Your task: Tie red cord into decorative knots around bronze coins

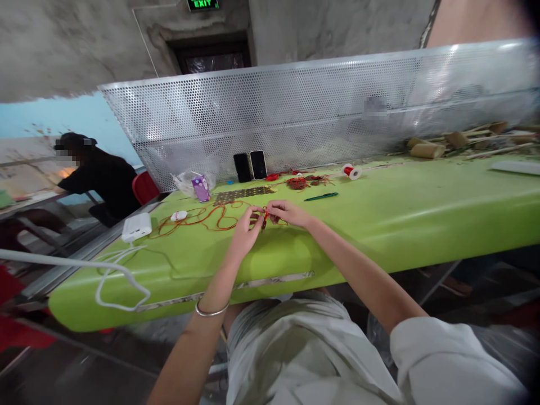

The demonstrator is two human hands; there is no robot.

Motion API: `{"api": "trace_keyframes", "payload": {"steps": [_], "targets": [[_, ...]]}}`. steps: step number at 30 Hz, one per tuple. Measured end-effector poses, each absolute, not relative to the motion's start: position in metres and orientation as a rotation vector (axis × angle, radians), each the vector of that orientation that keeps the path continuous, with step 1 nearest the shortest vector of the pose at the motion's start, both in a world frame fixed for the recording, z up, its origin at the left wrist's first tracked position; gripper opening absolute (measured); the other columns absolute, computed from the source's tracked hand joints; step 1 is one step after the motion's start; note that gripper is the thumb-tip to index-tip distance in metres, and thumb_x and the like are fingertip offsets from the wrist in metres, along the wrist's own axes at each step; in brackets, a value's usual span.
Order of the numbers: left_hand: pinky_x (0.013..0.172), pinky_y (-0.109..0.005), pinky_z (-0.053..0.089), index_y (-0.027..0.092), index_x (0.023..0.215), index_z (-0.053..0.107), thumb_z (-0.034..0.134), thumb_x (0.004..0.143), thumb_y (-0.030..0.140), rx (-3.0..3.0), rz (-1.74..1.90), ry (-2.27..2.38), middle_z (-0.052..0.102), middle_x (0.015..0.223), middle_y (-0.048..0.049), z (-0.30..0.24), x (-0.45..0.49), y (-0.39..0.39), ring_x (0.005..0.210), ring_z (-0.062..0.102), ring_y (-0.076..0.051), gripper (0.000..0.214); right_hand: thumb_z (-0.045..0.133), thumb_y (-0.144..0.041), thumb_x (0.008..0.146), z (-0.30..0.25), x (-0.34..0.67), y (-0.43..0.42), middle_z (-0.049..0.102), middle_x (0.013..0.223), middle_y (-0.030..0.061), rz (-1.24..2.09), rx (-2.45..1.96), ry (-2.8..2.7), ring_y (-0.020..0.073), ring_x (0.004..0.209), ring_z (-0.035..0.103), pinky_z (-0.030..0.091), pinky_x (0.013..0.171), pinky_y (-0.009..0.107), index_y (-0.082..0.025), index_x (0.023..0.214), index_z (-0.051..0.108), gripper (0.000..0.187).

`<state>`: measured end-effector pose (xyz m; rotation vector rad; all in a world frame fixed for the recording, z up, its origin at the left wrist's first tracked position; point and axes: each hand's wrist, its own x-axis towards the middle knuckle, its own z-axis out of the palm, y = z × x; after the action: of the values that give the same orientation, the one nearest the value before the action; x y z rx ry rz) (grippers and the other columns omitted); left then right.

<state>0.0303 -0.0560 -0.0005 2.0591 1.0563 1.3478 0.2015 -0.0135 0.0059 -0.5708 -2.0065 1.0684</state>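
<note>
The left hand (246, 225) and the right hand (283, 212) are meeting over the green table (400, 214); both are pinching a little red knot (265, 215) between their fingertips; an orange-red cord (198, 217) is trailing from it to the left on the table; a white power bank (136, 227) is lying further left; two phones (250, 166) are leaning on the mesh wall (295, 112).

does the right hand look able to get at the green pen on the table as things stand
Probably yes. The green pen lies alone on bare table, just beyond the right hand, with nothing between them. But that hand and the left hand both pinch a small red knot, so it is occupied.
</note>
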Motion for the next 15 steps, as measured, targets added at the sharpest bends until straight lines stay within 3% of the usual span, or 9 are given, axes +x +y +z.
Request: {"api": "trace_keyframes", "payload": {"steps": [5,11,15], "targets": [[0.083,-0.033,0.044,0.021,0.092,0.055,0.054,0.084,0.033,2.003,1.27,0.994,0.062,0.092,-0.0038,-0.002,0.03,-0.053,0.088,0.058,-0.018,0.014,0.046,-0.046,0.087,0.005,0.202,-0.013,0.051,0.06,-0.0025,1.02,-0.561,-2.03,0.01,0.055,0.046,0.036,0.053,0.022,-0.018,0.077,0.054,0.032],[0.068,-0.033,0.047,0.014,0.08,0.057,0.052,0.088,0.039,1.955,1.21,1.015,0.058,0.072,-0.0001,-0.005,0.027,-0.048,0.066,0.056,-0.014,0.026,0.046,-0.048,0.088,0.004,0.201,-0.012,0.047,0.058,-0.0039,0.995,-0.557,-2.046,0.0093,0.052,0.042,0.035,0.052,0.022,-0.018,0.078,0.054,0.033],[0.067,-0.033,0.047,0.014,0.081,0.058,0.053,0.088,0.038,1.933,1.222,1.053,0.057,0.072,0.0002,-0.006,0.026,-0.044,0.067,0.056,-0.014,0.026,0.046,-0.048,0.088,0.001,0.199,-0.012,0.047,0.057,-0.004,1.004,-0.571,-2.026,0.0089,0.052,0.044,0.036,0.051,0.021,-0.018,0.079,0.053,0.033]]}}
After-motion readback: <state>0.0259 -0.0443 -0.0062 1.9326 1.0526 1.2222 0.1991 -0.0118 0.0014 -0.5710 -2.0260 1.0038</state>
